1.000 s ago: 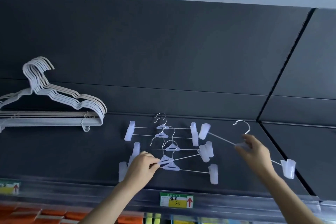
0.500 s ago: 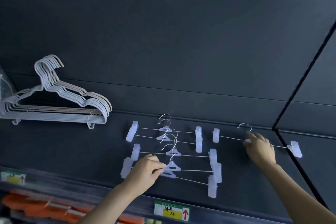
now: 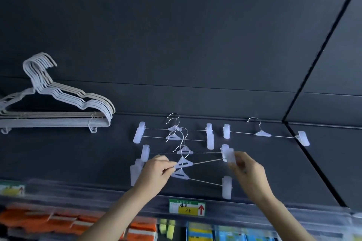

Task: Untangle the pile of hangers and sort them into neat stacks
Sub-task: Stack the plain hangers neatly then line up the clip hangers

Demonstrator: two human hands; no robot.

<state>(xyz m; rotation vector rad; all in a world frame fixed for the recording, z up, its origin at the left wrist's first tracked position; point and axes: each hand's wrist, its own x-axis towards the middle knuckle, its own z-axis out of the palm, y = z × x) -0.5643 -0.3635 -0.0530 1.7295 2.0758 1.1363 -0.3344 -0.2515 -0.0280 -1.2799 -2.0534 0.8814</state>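
Both hands are in on the pile of clip hangers (image 3: 173,138), spread over the dark shelf (image 3: 78,162). The left hand (image 3: 154,172) has thumb and forefinger pinched narrow on the wire just left of the triangular hub of the tilted clip hanger (image 3: 184,163). That one lies across the heap, its right end angled up and away from the person. Out at that end the right hand (image 3: 247,172) is at the clip (image 3: 228,154) with its fingers curled against the near edge, but the blur hides whether they actually grip it — I cannot tell.

Another hanger of the pile sits just under the left hand's fingertips, its wire running off to the right between the two wrists. The rest lie farther back, hooks overlapping.

A lone clip hanger (image 3: 263,133) lies flat just right of the pile, clear of both hands. Well off to the left is the stack of white hangers (image 3: 68,122) — hooks all curving the same way.

A price label (image 3: 187,207) sits on the shelf's front edge between the forearms, with orange packs (image 3: 29,219) below.
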